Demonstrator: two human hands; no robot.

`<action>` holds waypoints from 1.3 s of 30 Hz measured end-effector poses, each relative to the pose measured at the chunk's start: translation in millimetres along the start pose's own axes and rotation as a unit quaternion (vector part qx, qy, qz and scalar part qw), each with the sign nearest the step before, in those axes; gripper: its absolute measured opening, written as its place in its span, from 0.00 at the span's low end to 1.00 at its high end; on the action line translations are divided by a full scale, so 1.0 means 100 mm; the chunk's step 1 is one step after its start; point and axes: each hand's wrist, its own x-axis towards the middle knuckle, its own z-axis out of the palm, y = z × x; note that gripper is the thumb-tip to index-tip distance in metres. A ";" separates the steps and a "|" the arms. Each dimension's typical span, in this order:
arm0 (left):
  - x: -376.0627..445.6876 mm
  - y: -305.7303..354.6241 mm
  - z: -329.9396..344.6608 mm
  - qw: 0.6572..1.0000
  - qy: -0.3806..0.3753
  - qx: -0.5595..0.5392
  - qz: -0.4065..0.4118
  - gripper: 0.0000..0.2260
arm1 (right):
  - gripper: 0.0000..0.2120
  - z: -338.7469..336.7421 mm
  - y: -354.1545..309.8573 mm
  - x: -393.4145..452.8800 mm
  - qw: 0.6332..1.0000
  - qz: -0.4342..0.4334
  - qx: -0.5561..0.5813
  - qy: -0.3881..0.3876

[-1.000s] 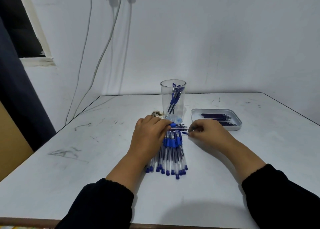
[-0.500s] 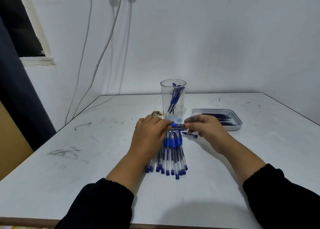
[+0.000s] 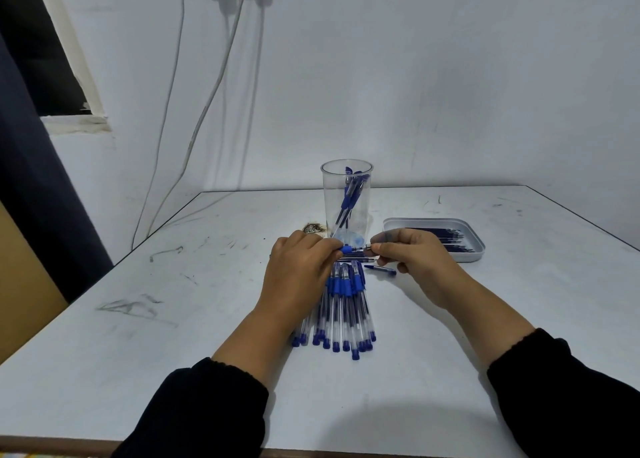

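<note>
The pen (image 3: 353, 249) is held just above the surface (image 3: 173, 319), near its middle and in front of the clear cup (image 3: 346, 201). Its long axis runs crosswise, roughly parallel to the far edge of the surface. The blue grip section shows at the left end and a thin, dark, metal-tipped part reaches out to the right.

The left hand (image 3: 301, 270) has its fingers (image 3: 329, 250) curled round the pen at the blue grip, and the rest of the barrel is hidden under the palm. The right hand (image 3: 415, 260) pinches the thin right end between thumb and fingertips, with its other fingers loosely bent behind.

Under and just nearer than the hands lies a pile of pens (image 3: 346, 305). Their long axes run from the near edge toward the far edge, blue end plugs nearest the person. A small blue piece (image 3: 381, 269) lies on the surface just right of the pile, below the right hand, and points left.

The cup stands upright with a few blue pens leaning inside it. A tray (image 3: 474, 250) toward the right edge holds dark refills (image 3: 446, 236) lying crosswise.
</note>
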 end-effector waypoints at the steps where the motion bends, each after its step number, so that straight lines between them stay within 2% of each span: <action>1: 0.00 0.00 0.00 1.000 -0.001 -0.001 0.001 0.10 | 0.03 0.01 0.00 0.00 1.000 0.001 -0.005 -0.001; 10: 0.00 0.02 -0.02 1.000 -0.004 -0.014 0.012 0.14 | 0.06 0.08 0.04 0.00 1.000 -0.010 0.012 -0.025; 19: 0.00 0.04 -0.02 0.999 0.010 -0.018 0.031 0.14 | 0.17 0.11 0.06 0.00 0.999 -0.012 -0.036 -0.017; 24: -0.01 0.04 -0.04 1.000 0.000 -0.015 0.023 0.15 | 0.05 0.08 0.02 -0.02 0.999 -0.015 -0.027 -0.044; 26: -0.01 0.05 -0.04 1.000 -0.001 -0.013 0.025 0.15 | 0.04 0.08 0.04 -0.02 0.998 -0.022 -0.044 -0.045; 28: -0.01 0.04 -0.04 1.000 0.002 -0.014 0.027 0.15 | 0.05 0.09 0.05 -0.01 0.998 -0.026 -0.048 -0.044; 35: 0.00 0.03 0.00 0.999 0.016 -0.021 0.036 0.13 | 0.20 0.10 0.07 0.00 0.997 -0.023 -0.066 -0.041; 37: 0.00 0.03 -0.01 0.999 0.017 -0.018 0.035 0.13 | 0.19 0.10 0.05 -0.01 0.997 -0.016 -0.057 -0.045; 39: 0.00 0.03 -0.02 0.999 0.014 -0.018 0.034 0.14 | 0.12 0.10 0.04 -0.01 0.998 -0.018 -0.033 -0.060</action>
